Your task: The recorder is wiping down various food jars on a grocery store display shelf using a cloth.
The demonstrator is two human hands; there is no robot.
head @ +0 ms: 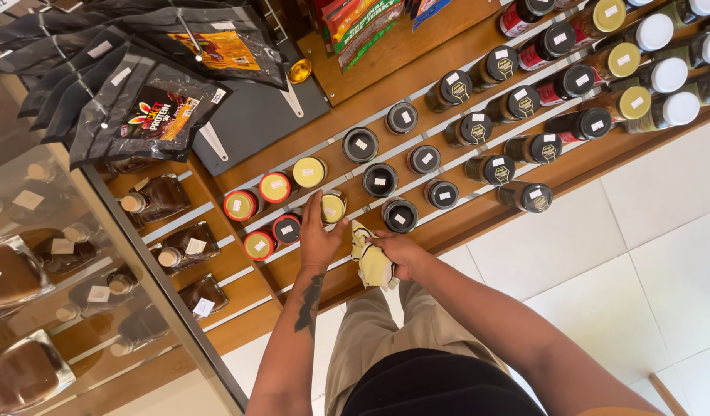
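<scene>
Seen from above, a person stands at a tiered wooden shelf (463,223) stocked with rows of jars. The left hand (318,237) reaches to the front tiers, its fingers stretched out and loosely spread; the fingertips touch a yellow-lidded jar (333,206) that stands just beside a black-lidded, red-rimmed jar (286,229). Whether that grip is closed round the jar cannot be told; it looks open and merely resting against the lid. The right hand (400,250) is curled shut on a pale yellow cloth (370,260), which bunches up and hangs down from the fist, close to the shelf's front edge and just beside the left hand. Further right, rows of black-lidded jars (380,179) run along the tiers. Above left, dark snack pouches (151,108) hang from hooks. To the left stands a glass cabinet (54,293) with corked bottles inside. White floor tiles (648,262) lie below.
</scene>
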